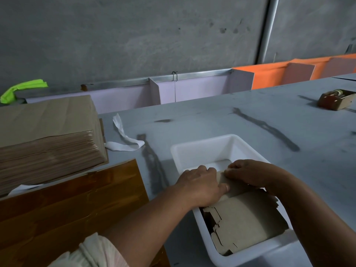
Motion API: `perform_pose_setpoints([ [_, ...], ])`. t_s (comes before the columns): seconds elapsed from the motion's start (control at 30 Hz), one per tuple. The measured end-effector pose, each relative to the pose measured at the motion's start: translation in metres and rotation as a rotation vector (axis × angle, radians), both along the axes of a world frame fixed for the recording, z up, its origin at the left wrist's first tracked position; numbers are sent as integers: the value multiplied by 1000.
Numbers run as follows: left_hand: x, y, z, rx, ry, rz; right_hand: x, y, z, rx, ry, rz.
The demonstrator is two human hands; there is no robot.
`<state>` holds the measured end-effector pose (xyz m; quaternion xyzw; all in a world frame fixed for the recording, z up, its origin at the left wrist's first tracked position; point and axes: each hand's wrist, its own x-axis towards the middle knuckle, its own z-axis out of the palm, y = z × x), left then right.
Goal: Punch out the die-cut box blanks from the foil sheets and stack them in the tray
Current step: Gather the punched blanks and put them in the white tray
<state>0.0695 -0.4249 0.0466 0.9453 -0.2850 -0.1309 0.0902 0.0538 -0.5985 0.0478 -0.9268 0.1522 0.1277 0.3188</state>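
You have dim, flat light here: the wall [134, 35] and the desk [231, 116] read as one murky grey, with no hard shadows anywhere. The white tray [204, 149] is the brightest thing, yet not blown out. Your left hand [200, 185] and right hand [248, 174] cast only a soft shade on the box blanks [244, 218], whose cut edges sink into dark at the tray's left wall. The glossy brown sheet [77, 199] carries pale streaks of glare. Detail is smeared throughout, the sleeve [96, 253] is blurred, and straight lines bow and lean toward the edges.
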Motion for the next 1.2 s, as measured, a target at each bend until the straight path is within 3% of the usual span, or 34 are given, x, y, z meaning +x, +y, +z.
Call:
perform_pose_setpoints([
  [0.3, 3, 0, -7, -25, -18, -1, 3, -1, 1, -38, 15, 0],
  [0.43, 3, 6, -8, -312, -18, 85, 1, -1, 2, 22, 3, -10],
  [0.53, 6, 22, -6, -539, -116, 153, 2, -2, 5, 33, 0, -43],
  [0.73, 6, 75, -9, -748, -204, 295, 2, -7, 18, 6, -92, -80],
  [1.0, -15, 136, -22, -766, -161, 425, -13, 10, 33, 21, -126, -120],
  [1.2, -60, 121, -17, -659, -254, 86, -26, 20, 31, -20, -40, -174],
])
